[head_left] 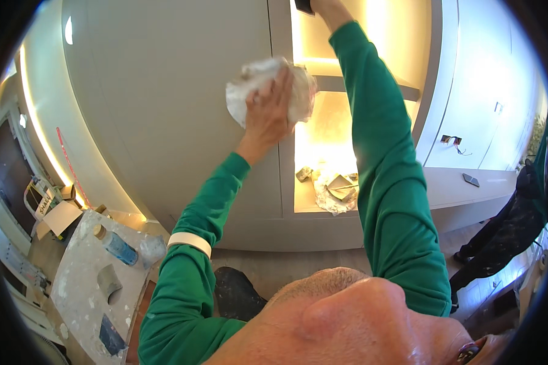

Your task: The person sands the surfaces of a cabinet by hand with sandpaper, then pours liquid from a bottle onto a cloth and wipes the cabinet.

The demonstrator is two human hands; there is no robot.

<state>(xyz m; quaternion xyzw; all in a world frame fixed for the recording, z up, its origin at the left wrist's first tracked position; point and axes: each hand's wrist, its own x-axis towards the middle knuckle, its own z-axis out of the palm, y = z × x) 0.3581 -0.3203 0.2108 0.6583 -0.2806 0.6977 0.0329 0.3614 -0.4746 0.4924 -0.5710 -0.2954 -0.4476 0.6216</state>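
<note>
My left hand presses a crumpled white cloth against the grey panel, close to its right edge. The fingers lie over the cloth, slightly blurred by motion. My right arm, in a green sleeve, reaches up across the lit shelf niche. At the top edge of the picture my right hand is cut off, beside a dark object that it seems to hold; its kind is not clear. A crumpled plastic wrap with a square piece lies on the niche's bottom.
To the left, a stained work table carries a bottle of blue liquid. An open cardboard box stands behind it. Rightward are wires from a wall opening, a phone-like slab on a ledge and another person in dark trousers.
</note>
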